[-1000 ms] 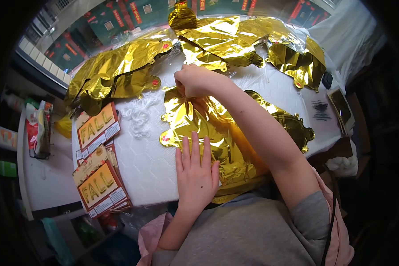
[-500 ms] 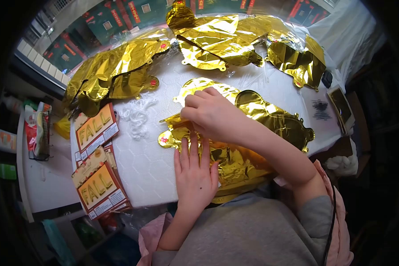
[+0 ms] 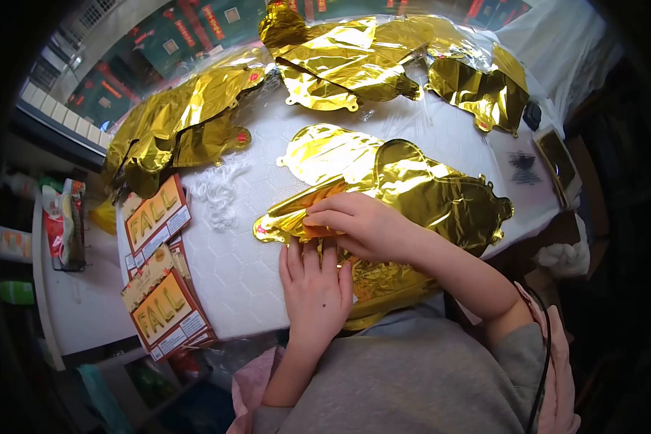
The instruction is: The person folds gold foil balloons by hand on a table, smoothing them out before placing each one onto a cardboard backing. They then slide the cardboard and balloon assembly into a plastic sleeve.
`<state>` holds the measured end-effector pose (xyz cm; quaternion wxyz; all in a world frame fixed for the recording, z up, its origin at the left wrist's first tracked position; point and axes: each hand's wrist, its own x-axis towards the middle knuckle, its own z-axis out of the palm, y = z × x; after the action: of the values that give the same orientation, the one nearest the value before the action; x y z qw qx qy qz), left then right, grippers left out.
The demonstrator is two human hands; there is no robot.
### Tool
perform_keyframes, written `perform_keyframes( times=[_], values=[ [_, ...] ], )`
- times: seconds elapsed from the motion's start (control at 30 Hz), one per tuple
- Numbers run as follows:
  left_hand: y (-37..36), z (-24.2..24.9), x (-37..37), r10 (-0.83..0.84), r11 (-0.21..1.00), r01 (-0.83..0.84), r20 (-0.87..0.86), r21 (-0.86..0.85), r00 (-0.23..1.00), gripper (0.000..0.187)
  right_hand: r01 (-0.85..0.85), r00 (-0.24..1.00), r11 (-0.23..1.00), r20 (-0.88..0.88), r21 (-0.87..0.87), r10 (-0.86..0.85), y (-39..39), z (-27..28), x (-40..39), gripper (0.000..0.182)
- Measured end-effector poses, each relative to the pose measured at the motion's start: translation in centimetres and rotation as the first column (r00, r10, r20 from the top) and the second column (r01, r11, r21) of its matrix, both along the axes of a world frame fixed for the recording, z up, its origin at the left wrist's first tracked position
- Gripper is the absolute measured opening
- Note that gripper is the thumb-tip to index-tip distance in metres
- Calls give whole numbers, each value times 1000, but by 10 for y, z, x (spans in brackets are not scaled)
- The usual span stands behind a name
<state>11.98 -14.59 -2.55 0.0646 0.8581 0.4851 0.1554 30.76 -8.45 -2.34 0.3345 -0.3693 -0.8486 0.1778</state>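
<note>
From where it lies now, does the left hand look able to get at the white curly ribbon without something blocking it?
Probably yes. The left hand lies flat on the gold foil balloon, and only bare white table cover shows between it and the white curly ribbon. The right hand works on the far side.

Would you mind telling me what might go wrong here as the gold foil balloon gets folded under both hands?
The right hand creases the gold foil balloon while the left hand pins it flat; a hard fold might split the thin foil. Its near edge overhangs the table, so it may slide off. The white string lies close and could tangle.
</note>
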Motion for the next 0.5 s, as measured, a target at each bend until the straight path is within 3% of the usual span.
perform_keyframes(
  times=[0.1,0.17,0.27,0.33,0.5],
  values=[
    [1,3,1,9,1000,-9,6,14,1000,54,16,995,998,-97,-56,-21,4,-4,2,40],
    [0,3,1,7,1000,-7,0,2,1000,54,12,982,1000,-191,-4,-13,6,-7,0,29],
    [0,1,-4,5,999,-5,2,-33,1000,54,9,981,1000,-192,27,-4,6,-13,0,28],
    [-1,1,-11,5,995,17,216,-100,976,51,4,985,1000,-174,27,1,7,-15,2,29],
    [-2,20,-40,38,996,-1,403,-92,914,42,6,993,998,-115,59,1,5,-15,2,26]
  ],
)
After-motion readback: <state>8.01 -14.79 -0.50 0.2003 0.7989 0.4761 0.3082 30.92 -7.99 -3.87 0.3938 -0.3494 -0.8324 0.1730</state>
